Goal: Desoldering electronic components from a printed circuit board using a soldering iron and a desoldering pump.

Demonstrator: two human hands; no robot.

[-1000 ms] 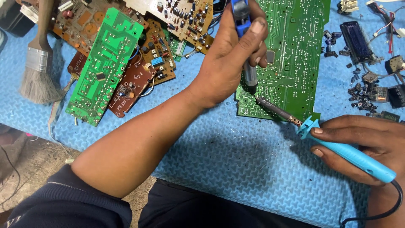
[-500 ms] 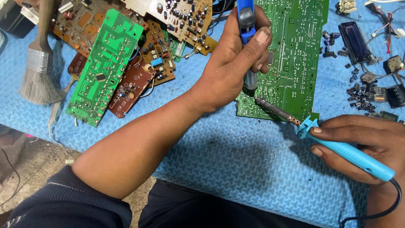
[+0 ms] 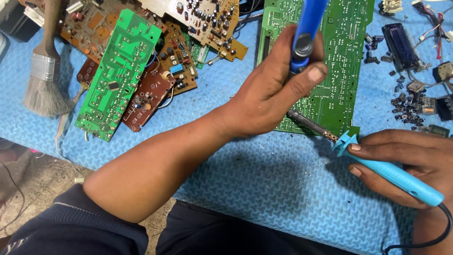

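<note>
Left hand [image 3: 269, 97] grips a blue desoldering pump [image 3: 306, 28] over the green circuit board [image 3: 339, 56]. Right hand [image 3: 406, 160] clasps a light-blue soldering iron [image 3: 391, 174] (tip on the board's near edge), above the blue mat [image 3: 264, 189].

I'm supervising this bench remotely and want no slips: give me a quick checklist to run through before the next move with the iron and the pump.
1. Right hand grips light-blue soldering iron firmly: ok.
2. Iron's metal tip lies on large green circuit board, near its lower edge: ok.
3. Left hand holds dark-blue desoldering pump upright: ok.
4. Pump nozzle over the joint: cannot tell, hand hides it.
5. Fingers away from the hot tip: ok.
6. Black cord hangs free: ok.
</note>
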